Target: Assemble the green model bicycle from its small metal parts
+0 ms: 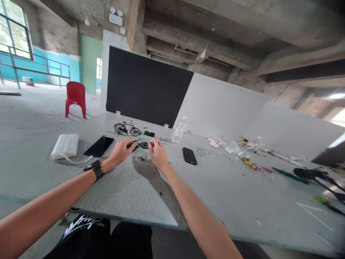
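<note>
Green in grip: holding thin green part (137, 146) w/ L hand (122, 151), pinched btwn thumb + fingers, low over grey table (215, 194). Bunching fingertips of R hand (158, 154) right beside black spoked wheel (144, 145), btwn both hands; can't tell if grasping wheel, some tiny bit, or nothing. Wearing dark watch (98, 170) on L wrist.

Just past hands, upright on tabletop: black model bike (127, 128). To R of bike: small green block (147, 133) + small black block (152, 135), side by side. On near side of wheel: green scrap (142, 158).

Off to L: white power bank (64, 146), w/ white cable (77, 163) up to near end of dark phone (99, 146), flat. To R of R hand: 2nd phone (189, 156), also flat, w/ clear bottle (180, 130) upright beyond. Farther R: crumpled wrappers (213, 143) + yellow item (250, 164), too blurry to ID.

At back: black panel (147, 86), next to white panel (215, 100). Far L, on floor: red chair (76, 91).
</note>
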Demonstrator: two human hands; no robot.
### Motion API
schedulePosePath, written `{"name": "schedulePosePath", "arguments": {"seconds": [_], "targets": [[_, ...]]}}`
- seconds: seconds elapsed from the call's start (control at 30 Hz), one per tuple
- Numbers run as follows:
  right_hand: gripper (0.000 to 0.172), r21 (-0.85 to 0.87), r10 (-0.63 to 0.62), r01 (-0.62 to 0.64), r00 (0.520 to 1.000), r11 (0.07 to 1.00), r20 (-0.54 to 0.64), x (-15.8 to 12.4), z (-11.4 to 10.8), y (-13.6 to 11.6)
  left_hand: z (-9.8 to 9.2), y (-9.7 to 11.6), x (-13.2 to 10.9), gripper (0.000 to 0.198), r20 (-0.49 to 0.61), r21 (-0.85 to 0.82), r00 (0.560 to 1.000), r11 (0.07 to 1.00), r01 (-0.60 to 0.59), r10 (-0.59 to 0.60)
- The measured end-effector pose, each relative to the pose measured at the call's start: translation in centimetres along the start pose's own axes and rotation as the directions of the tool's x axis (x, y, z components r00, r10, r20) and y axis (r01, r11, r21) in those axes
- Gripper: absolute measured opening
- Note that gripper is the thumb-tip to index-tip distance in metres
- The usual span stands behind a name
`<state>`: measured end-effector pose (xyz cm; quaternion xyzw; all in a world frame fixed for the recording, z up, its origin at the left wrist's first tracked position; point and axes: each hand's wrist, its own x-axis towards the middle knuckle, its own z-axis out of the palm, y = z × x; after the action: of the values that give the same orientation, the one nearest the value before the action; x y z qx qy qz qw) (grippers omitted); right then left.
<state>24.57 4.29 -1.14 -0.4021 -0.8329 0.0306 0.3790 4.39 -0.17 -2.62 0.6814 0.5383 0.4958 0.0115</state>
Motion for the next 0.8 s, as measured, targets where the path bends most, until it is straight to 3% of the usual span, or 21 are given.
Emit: {"name": "schedulePosePath", "arguments": {"seconds": [0.2, 0.5, 0.67, 0.8], "targets": [[0.027, -0.007, 0.012, -0.012, 0.999, 1.0, 0.038, -0.1, 0.0, 0.2, 0.0, -0.1, -0.2, 0.044, 0.009, -0.015, 1.0, 1.0, -0.005, 0.006], [0.022, -0.009, -0.01, 0.012, 0.978, 1.0, 0.206, 0.7, -1.7, 0.8, -0.8, -0.2, 0.2, 0.046, 0.054, -0.087, 0.998, 0.996, 0.031, -0.026], [0.024, -0.052, -0.099, 0.114, 0.968, 0.992, 0.232, 0.8, -1.9, 1.1, -1.0, -0.2, 0.3, 0.048, -0.002, -0.134, 0.996, 0.987, 0.09, -0.091], [0.026, -0.128, -0.073, 0.119, 0.946, 0.985, 0.315, 0.9, -1.6, 1.2, -0.9, -0.2, 0.4, 0.049, -0.007, -0.161, 0.995, 0.982, 0.098, -0.1]]}}
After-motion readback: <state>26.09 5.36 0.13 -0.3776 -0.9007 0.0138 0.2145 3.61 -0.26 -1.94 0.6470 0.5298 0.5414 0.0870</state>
